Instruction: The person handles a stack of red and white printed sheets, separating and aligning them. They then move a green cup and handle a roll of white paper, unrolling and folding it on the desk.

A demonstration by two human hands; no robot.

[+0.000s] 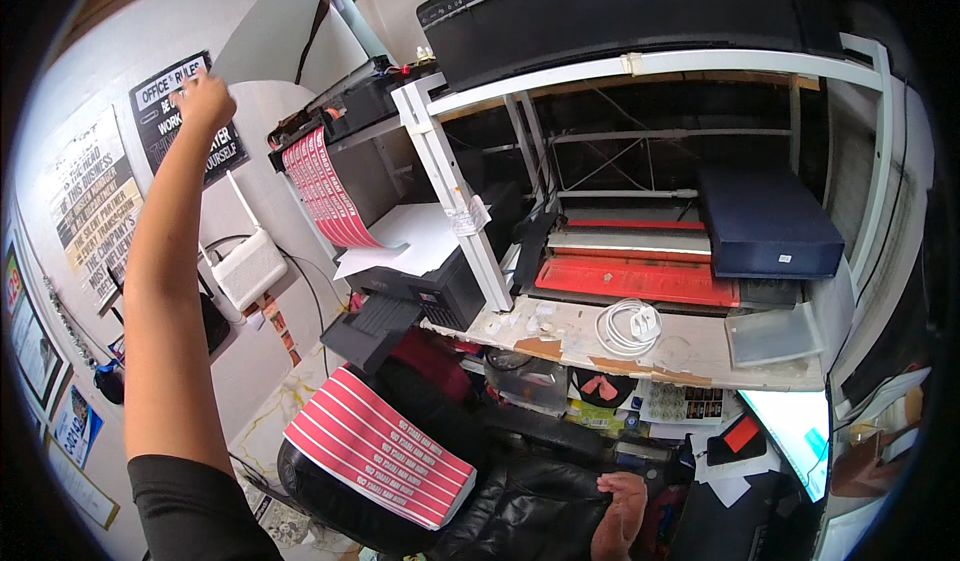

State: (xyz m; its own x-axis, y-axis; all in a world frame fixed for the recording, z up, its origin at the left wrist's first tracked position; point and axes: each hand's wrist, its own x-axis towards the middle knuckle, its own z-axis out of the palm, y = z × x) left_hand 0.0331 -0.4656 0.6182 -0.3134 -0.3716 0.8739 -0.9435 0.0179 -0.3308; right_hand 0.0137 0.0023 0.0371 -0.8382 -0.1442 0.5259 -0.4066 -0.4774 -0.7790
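My left hand (204, 102) is raised at the upper left, in front of a black wall sign (184, 122); its fingers are partly curled, and nothing shows in them. Low at the right of centre, my right hand (624, 495) is beside the seat of a black leather chair (525, 497), with nothing seen in it. A stack of red and white striped printed sheets (382, 448) lies on the chair. Another red striped sheet (322, 186) hangs from a black printer (360, 103) on the upper rack, its lower end over white paper (405, 242) on a lower Epson printer (420, 287).
A white metal rack (465, 208) holds a large Epson printer (615, 21). On its lower shelf are a red and black machine (637, 280), a dark blue box (772, 220) and a coiled white cable (630, 327). A white router (250, 270) hangs left; a lit monitor (795, 433) stands right.
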